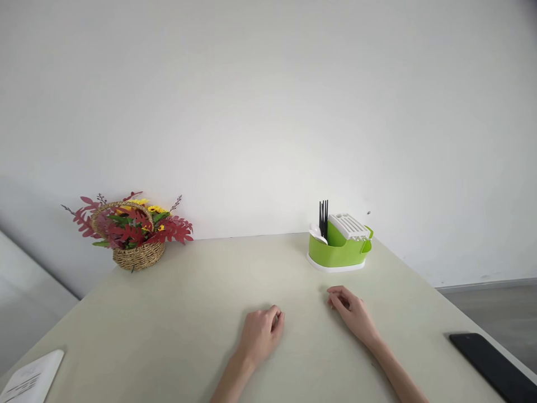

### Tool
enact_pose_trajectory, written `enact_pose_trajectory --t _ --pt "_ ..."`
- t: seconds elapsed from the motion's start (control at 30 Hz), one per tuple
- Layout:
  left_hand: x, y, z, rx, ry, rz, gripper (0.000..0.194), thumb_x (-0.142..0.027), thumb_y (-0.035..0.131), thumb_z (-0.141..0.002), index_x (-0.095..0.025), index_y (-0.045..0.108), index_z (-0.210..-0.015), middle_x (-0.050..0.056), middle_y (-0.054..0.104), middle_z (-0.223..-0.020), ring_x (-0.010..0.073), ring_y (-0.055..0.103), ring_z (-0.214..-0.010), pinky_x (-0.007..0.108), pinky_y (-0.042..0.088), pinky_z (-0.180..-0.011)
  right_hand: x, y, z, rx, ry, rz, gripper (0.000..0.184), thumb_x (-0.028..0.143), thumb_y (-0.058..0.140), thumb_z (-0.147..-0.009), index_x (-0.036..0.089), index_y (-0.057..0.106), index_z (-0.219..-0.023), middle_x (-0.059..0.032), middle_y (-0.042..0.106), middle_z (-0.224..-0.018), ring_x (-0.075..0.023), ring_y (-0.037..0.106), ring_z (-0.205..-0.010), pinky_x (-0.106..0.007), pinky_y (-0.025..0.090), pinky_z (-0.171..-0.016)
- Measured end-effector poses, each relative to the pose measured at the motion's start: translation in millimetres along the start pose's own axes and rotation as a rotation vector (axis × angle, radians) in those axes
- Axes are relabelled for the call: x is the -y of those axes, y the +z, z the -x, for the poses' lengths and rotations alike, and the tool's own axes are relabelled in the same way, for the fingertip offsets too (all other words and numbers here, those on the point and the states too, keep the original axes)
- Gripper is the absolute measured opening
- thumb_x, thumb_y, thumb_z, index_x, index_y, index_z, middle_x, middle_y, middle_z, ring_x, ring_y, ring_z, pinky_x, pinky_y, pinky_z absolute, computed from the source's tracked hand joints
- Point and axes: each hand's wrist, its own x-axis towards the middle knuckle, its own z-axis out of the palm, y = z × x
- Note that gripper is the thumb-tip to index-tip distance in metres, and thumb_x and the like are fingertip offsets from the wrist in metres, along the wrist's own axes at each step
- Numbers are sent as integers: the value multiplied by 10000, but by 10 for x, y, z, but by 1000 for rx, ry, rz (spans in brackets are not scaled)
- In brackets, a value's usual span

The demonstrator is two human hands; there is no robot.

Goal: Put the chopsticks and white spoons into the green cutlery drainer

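Observation:
My left hand (pixel 259 334) rests on the table in a loose fist, with nothing seen in it. To its right and a little farther forward, my right hand (pixel 351 311) lies on the tabletop, its fingers curled in and no object showing. Just beyond the right hand stands a green and white utensil holder (pixel 338 256). Black chopsticks (pixel 323 218) rise upright from its left part, beside white spoons (pixel 318 233). A slotted white top (pixel 349 226) covers its right part. Neither hand touches the holder.
A wicker basket (pixel 140 256) of artificial red leaves and yellow flowers stands at the table's far left. A white object with printed lines (pixel 33 379) lies at the near left corner. A black phone (pixel 493 361) lies along the right edge. The wall (pixel 251 112) borders the back.

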Motion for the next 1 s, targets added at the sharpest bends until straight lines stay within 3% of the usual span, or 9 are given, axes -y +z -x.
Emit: enact_pose_trajectory --t 1.0 --pt "-1 -7 3 16 14 2 361 -351 382 -1023 -211 654 -831 -30 572 -561 119 389 -478 276 252 -556 64 -17 14 -5 -4 17 387 581 534 -931 229 671 -1015 -37 758 -793 -225 696 -746 -340 529 -739"
